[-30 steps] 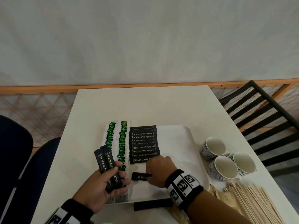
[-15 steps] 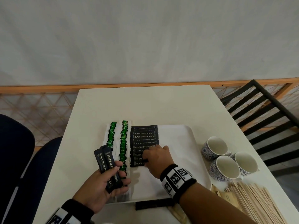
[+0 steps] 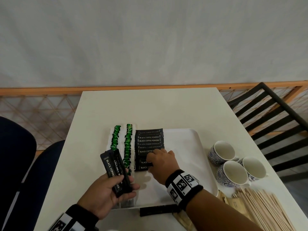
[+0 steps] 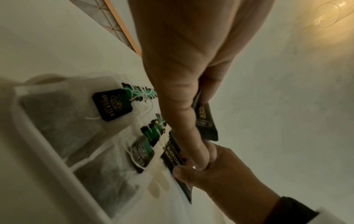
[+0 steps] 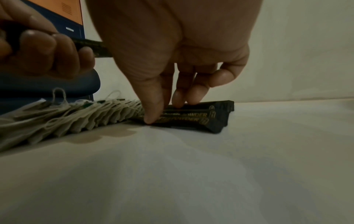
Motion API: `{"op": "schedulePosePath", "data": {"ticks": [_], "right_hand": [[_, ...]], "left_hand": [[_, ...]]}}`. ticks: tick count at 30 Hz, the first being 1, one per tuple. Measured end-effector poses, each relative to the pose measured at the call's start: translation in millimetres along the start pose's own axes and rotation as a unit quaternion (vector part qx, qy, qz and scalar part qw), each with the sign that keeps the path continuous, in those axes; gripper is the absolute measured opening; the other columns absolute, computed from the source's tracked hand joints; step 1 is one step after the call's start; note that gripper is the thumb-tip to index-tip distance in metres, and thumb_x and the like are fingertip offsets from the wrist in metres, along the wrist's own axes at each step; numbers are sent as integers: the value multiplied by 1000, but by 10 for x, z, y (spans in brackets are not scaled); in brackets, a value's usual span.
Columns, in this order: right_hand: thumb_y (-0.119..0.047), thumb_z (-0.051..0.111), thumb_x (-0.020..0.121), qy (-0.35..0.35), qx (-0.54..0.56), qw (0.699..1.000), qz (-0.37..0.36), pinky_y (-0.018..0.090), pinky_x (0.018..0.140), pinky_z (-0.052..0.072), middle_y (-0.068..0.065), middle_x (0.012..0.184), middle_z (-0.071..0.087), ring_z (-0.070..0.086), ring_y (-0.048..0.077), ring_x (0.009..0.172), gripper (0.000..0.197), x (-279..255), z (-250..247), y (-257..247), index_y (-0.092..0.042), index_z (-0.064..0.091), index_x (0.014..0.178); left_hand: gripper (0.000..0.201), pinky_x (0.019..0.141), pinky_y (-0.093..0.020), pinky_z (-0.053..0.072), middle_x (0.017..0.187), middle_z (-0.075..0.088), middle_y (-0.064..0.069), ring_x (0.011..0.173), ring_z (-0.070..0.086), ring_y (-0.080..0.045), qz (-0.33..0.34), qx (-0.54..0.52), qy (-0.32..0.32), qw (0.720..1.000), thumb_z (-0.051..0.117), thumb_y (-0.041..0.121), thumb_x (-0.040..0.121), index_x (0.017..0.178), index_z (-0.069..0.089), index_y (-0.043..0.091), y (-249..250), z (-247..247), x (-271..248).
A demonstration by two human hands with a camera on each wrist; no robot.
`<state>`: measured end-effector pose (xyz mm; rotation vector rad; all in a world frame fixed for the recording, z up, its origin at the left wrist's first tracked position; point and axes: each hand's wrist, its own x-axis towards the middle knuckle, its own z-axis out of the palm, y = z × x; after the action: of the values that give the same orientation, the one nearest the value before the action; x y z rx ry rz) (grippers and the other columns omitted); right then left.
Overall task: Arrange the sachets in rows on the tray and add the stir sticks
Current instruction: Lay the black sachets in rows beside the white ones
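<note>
Right hand now presses its sachet into the black row; left hand grips two.

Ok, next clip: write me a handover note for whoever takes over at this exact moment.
Left hand grips spare black coffee sachets above the tray's near-left corner.
Right hand has thumb and fingertips on the near end of the coffee row, seating a sachet.
Done: two tea bag rows and most of the coffee row on the tray.
Left: held sachets, one loose sachet on the table, then the stir sticks, untouched beside the cups.
</note>
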<state>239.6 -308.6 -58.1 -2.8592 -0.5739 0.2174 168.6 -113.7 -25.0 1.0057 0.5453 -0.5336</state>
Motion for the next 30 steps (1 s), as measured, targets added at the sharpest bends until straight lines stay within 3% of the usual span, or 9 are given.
{"op": "schedulePosePath", "data": {"ticks": [3,6,9,11,13,17,20,22,30], "right_hand": [[-36,61,90,15,109,994,-6,35,84,44,-1,99,62,55,20,94,18,-45,-39,-40,-21,64,97],[-41,57,94,-26,270,962,-7,27,69,44,3,84,66,57,15,75,32,-107,-117,-128,-13,68,87],[-41,66,89,-77,343,936,-10,15,66,43,-9,78,62,55,3,70,21,-171,-163,-221,-20,67,85],[-37,69,87,-85,352,932,-4,16,62,42,-11,70,57,51,2,64,20,-195,-154,-235,-25,58,75],[-33,68,88,-83,358,930,17,21,64,46,-6,70,59,54,9,65,23,-207,-159,-197,-22,55,72],[-28,59,93,-77,233,969,39,26,65,39,-3,76,57,53,15,72,17,-242,-200,-18,-18,59,78],[-32,55,94,-123,58,990,32,30,74,40,3,96,65,59,24,90,20,-277,-171,52,-17,67,102],[-32,55,95,-135,-29,990,11,36,83,40,2,101,66,60,24,96,20,-284,-118,42,-21,68,105],[-31,55,93,-49,-51,997,8,39,87,34,3,109,61,51,27,106,18,-158,-17,-72,-21,61,106]], "left_hand": [[20,67,-52,57,86,66,-26,78,69,-43,11,9,10,1000,44,1,96,113,53,-7,-18,40,-6],[19,63,-47,59,86,70,-21,79,70,-43,25,35,14,999,46,1,96,113,55,-2,-33,99,1],[22,71,-44,58,100,73,-18,89,69,-43,23,88,-18,996,49,7,97,115,61,10,-61,189,-11],[22,78,-46,55,103,72,-17,93,69,-41,12,122,-22,992,51,9,97,116,61,16,-105,226,-9],[18,79,-46,54,98,71,-19,91,70,-40,6,138,-10,990,51,11,97,113,60,13,-149,216,14],[12,62,-36,56,81,65,-17,79,70,-36,32,121,39,991,46,8,99,96,55,1,-158,91,71],[11,59,-36,58,74,64,-17,79,68,-37,50,94,57,993,46,7,98,96,54,0,-124,5,91],[11,60,-37,59,74,64,-18,81,68,-39,56,84,54,993,45,7,99,99,53,-1,-107,-9,95],[10,60,-36,59,72,60,-16,74,69,-34,67,85,46,993,45,7,99,99,53,1,-128,15,62]]}}
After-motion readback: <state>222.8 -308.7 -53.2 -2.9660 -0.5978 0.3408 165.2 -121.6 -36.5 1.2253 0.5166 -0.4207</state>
